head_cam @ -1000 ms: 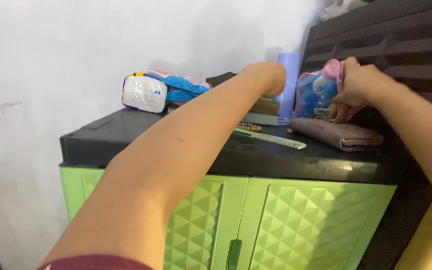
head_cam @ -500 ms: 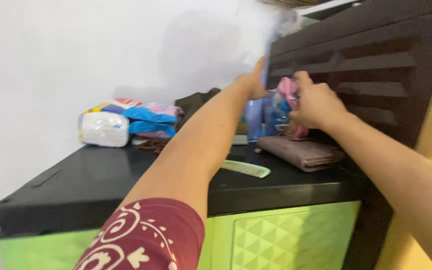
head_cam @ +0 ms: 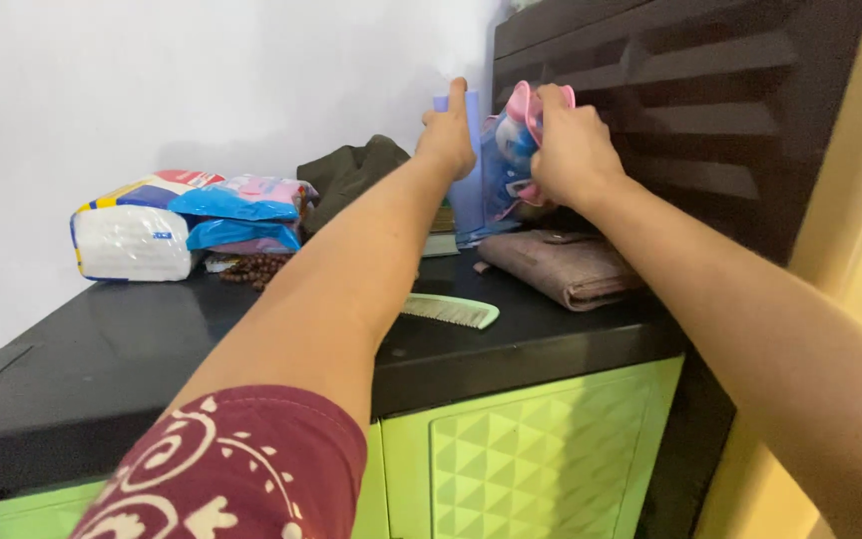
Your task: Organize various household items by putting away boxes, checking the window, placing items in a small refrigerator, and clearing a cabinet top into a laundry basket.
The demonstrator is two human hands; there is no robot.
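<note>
white-blue plastic packs [head_cam: 187, 225] — cabinet top [head_cam: 132, 349], left

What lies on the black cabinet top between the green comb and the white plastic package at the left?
In the head view, a string of brown beads lies on the cabinet top between the comb and the white package; the person's left forearm crosses over that stretch.

Single head-worn camera, no second view. It looks forward and slightly downward from just above the level of the black worktop [head_cam: 152, 349] of a green plastic cabinet [head_cam: 531, 449], facing the white wall [head_cam: 152, 90] and a dark slatted panel [head_cam: 710, 110] at right. Range is close: both forearms run from the lower frame edge into centre.
</note>
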